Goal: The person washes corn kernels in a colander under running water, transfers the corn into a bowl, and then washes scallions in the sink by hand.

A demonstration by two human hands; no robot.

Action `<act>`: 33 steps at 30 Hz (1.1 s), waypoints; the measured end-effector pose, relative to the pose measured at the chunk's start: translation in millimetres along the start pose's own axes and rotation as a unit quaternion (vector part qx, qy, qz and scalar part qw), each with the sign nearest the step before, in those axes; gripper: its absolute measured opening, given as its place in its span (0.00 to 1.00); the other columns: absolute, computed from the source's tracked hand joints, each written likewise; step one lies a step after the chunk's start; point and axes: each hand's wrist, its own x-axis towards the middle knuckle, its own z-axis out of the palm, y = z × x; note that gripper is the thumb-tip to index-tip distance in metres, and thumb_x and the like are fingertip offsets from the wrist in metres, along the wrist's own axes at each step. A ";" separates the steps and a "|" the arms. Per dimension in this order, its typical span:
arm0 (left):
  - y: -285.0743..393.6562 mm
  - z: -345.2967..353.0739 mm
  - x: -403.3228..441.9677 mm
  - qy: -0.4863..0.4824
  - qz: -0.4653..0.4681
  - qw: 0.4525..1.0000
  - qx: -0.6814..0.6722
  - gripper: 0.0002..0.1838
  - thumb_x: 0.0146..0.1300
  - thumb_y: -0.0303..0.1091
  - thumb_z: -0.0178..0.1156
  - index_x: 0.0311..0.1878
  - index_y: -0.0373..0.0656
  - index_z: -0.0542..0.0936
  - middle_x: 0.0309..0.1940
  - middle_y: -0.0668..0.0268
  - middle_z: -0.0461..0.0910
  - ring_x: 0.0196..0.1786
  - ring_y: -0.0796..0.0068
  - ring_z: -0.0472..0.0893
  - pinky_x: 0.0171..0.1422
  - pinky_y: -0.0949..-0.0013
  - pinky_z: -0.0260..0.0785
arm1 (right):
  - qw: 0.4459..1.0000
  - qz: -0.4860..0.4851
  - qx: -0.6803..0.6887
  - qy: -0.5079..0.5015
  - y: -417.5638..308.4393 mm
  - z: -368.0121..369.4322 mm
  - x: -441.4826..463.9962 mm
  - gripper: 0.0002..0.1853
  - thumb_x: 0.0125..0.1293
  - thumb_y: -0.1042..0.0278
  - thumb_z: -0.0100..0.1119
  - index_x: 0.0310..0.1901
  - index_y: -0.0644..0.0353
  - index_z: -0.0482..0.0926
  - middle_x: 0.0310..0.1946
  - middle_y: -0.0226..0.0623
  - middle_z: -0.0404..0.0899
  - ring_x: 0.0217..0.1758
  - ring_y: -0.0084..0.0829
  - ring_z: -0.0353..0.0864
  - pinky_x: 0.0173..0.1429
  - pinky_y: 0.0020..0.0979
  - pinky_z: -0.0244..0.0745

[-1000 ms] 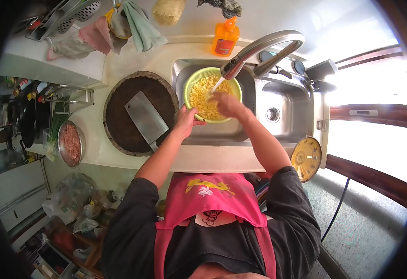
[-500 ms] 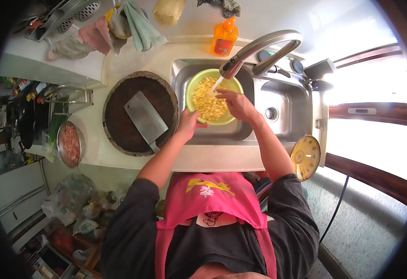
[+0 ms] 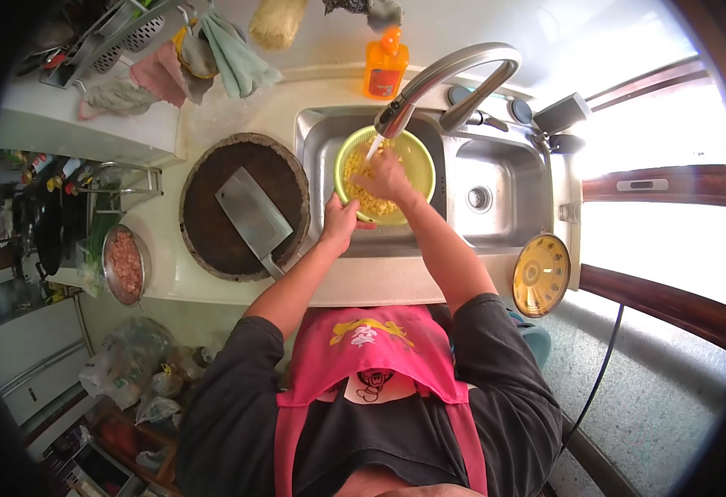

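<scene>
Corn (image 3: 365,199) in hand at my sink (image 3: 317,157), the round board (image 3: 272,178) toward nine o'clock and the tap (image 3: 431,73) arching in from one. Over the left basin, my green basket (image 3: 419,161) holds it all. My left hand (image 3: 341,222) grips the rim between seven and eight o'clock, thumb above, fingers curled beneath. My right hand (image 3: 386,176) has swept inward from about four o'clock to mid-basket; its fingers blur, and I cannot tell how far they spread or whether they hold any corn. Most now lies toward nine, leaving the wall bare at three, apparently being turned beneath the thin stream of water (image 3: 373,149).
</scene>
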 end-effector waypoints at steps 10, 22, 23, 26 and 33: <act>8.1 -10.7 -4.5 0.014 -0.049 0.998 -0.020 0.21 0.64 0.24 0.49 0.62 0.37 0.65 0.52 0.53 0.76 0.43 0.60 0.84 0.34 0.60 0.85 | 0.986 -0.097 -0.137 -0.022 7.2 23.2 6.7 0.26 0.58 0.60 0.62 0.61 0.46 0.77 0.59 0.43 0.71 0.64 0.49 0.71 0.63 0.48 0.72; 10.9 -30.1 13.3 0.004 -0.046 0.999 -0.018 0.20 0.65 0.24 0.49 0.61 0.38 0.66 0.51 0.56 0.77 0.45 0.60 0.84 0.33 0.61 0.86 | 0.957 -0.114 -0.191 -0.186 -42.4 -23.6 -26.4 0.26 0.58 0.73 0.52 0.61 0.50 0.77 0.74 0.40 0.60 0.69 0.50 0.69 0.67 0.45 0.71; 15.0 -36.3 19.0 0.002 -0.041 0.999 -0.014 0.20 0.66 0.24 0.49 0.61 0.39 0.65 0.52 0.56 0.77 0.46 0.60 0.84 0.33 0.61 0.86 | 0.967 -0.116 -0.149 -0.169 -43.4 -36.0 -26.6 0.28 0.56 0.76 0.50 0.61 0.52 0.77 0.74 0.42 0.60 0.70 0.50 0.69 0.68 0.44 0.70; 16.6 -28.6 17.9 -0.011 -0.021 1.000 -0.008 0.20 0.65 0.23 0.48 0.60 0.38 0.66 0.51 0.55 0.78 0.42 0.60 0.85 0.32 0.62 0.85 | 0.988 -0.110 -0.028 -0.104 -30.8 -64.3 -35.3 0.31 0.50 0.86 0.44 0.58 0.60 0.79 0.69 0.48 0.67 0.66 0.50 0.73 0.68 0.38 0.71; 20.7 -23.3 30.3 -0.005 -0.014 1.000 0.013 0.22 0.65 0.23 0.48 0.62 0.36 0.65 0.52 0.53 0.77 0.42 0.61 0.85 0.30 0.64 0.85 | 0.996 -0.084 0.041 0.002 -4.3 -78.3 -49.0 0.25 0.54 0.84 0.44 0.55 0.68 0.77 0.56 0.59 0.77 0.57 0.53 0.78 0.63 0.40 0.74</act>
